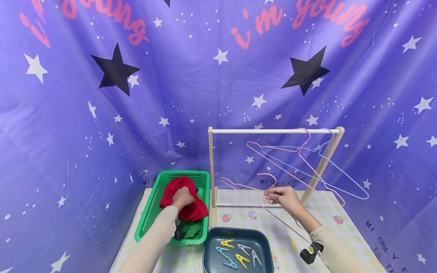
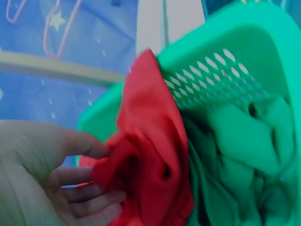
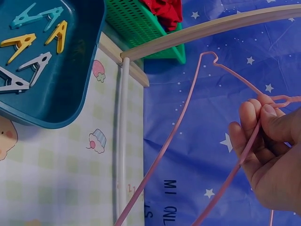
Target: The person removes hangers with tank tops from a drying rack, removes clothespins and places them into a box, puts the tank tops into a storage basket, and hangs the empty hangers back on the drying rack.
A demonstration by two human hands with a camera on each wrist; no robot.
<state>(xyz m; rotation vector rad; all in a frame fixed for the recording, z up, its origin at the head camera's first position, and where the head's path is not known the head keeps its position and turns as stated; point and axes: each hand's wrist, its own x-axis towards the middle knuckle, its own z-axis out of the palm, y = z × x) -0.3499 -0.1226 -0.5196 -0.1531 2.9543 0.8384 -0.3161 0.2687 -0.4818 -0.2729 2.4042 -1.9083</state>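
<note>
My left hand [image 1: 183, 198] pinches a fold of red cloth [image 2: 153, 103] between thumb and fingers, over the green plastic basket [image 1: 147, 220]. The red cloth drapes against the basket's side in the left wrist view, and its full shape is hidden in the folds. Green cloth [image 2: 249, 136] lies bunched inside the basket. With thumb and fingertips, my right hand [image 1: 285, 197] grips a pink wire hanger [image 3: 163, 149] at the base of its hook. That hanger is held in front of the rack, its long lower bar slanting down toward the right wrist.
A rack with wooden posts and a white top rail [image 1: 256, 131] stands behind my right hand. From its right end hang another pink hanger [image 1: 280, 163] and a blue hanger [image 1: 345, 175]. In front sits a dark blue tray [image 1: 268, 246] with several clothespins [image 1: 242, 261].
</note>
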